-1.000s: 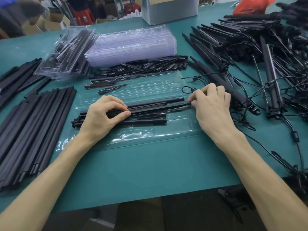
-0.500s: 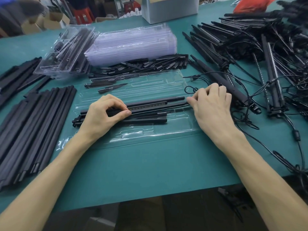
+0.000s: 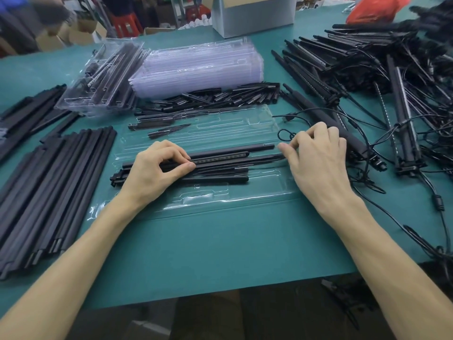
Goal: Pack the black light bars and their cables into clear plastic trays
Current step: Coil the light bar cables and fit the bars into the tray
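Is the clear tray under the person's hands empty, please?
No, several black light bars lie in the clear tray, and the left hand pinches one of them.

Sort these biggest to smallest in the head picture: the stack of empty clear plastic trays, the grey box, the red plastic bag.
1. Stack of empty clear plastic trays
2. Grey box, cut off at top
3. Red plastic bag, also cut off
Both sit farther away, so real sizes are unsure.
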`<move>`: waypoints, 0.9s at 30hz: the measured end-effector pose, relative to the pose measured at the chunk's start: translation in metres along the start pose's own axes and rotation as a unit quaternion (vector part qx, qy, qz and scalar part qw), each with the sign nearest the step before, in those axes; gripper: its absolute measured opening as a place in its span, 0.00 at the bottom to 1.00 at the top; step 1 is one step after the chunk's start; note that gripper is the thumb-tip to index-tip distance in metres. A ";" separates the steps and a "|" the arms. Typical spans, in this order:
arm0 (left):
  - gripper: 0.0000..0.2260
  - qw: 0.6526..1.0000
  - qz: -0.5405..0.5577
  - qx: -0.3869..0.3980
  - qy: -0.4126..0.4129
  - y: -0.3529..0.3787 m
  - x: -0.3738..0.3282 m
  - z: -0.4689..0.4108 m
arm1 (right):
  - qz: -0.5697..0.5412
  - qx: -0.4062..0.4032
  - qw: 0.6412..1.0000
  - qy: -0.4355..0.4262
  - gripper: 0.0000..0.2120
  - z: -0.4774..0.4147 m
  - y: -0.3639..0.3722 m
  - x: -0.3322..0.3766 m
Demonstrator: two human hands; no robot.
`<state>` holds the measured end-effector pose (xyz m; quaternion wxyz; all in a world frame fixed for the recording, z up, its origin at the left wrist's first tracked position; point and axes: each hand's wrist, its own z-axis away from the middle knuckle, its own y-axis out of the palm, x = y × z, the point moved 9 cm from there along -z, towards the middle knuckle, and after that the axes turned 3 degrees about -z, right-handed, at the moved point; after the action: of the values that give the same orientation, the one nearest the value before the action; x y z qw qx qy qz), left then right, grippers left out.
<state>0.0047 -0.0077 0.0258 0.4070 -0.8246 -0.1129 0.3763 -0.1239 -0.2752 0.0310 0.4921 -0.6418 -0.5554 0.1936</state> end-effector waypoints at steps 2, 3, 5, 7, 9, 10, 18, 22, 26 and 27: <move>0.07 1.000 0.000 0.001 0.001 0.000 0.001 0.000 | -0.015 0.002 1.000 -0.016 0.17 0.000 -0.001 0.002; 0.06 1.000 0.000 0.002 0.003 0.001 0.001 -0.001 | -0.019 0.003 1.000 -0.023 0.18 0.001 -0.001 0.003; 0.06 1.000 -0.005 -0.002 0.013 0.001 -0.001 0.000 | -0.022 0.004 0.999 -0.033 0.18 0.001 -0.002 0.006; 0.06 0.999 -0.020 -0.008 0.029 0.001 -0.005 0.001 | -0.018 0.005 0.999 -0.046 0.18 0.002 -0.003 0.009; 0.06 0.997 -0.050 -0.011 0.051 0.000 -0.012 0.001 | -0.008 0.010 0.997 -0.070 0.18 0.003 -0.003 0.013; 0.06 0.995 -0.072 -0.009 0.063 0.001 -0.015 0.001 | -0.006 0.013 0.997 -0.082 0.18 0.004 -0.003 0.015; 0.10 0.980 -0.172 0.019 0.096 0.000 -0.030 0.006 | -0.049 0.009 0.994 -0.098 0.16 0.004 -0.001 0.017; 0.18 0.978 -0.181 0.051 0.086 0.006 -0.033 0.009 | -0.055 -0.009 0.996 -0.075 0.06 0.002 -0.004 0.012; 0.21 0.979 -0.171 0.078 0.073 0.006 -0.032 0.006 | -0.055 -0.003 0.997 -0.048 0.11 0.000 -0.002 0.007; 0.22 0.979 -0.173 0.085 0.068 0.007 -0.031 0.006 | -0.056 0.004 0.998 -0.042 0.15 0.000 -0.001 0.006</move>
<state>-0.0216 -0.0243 0.0346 0.5413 -0.7787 -0.1932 0.2516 -0.1229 -0.2704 0.0339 0.4812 -0.5988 -0.6100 0.1943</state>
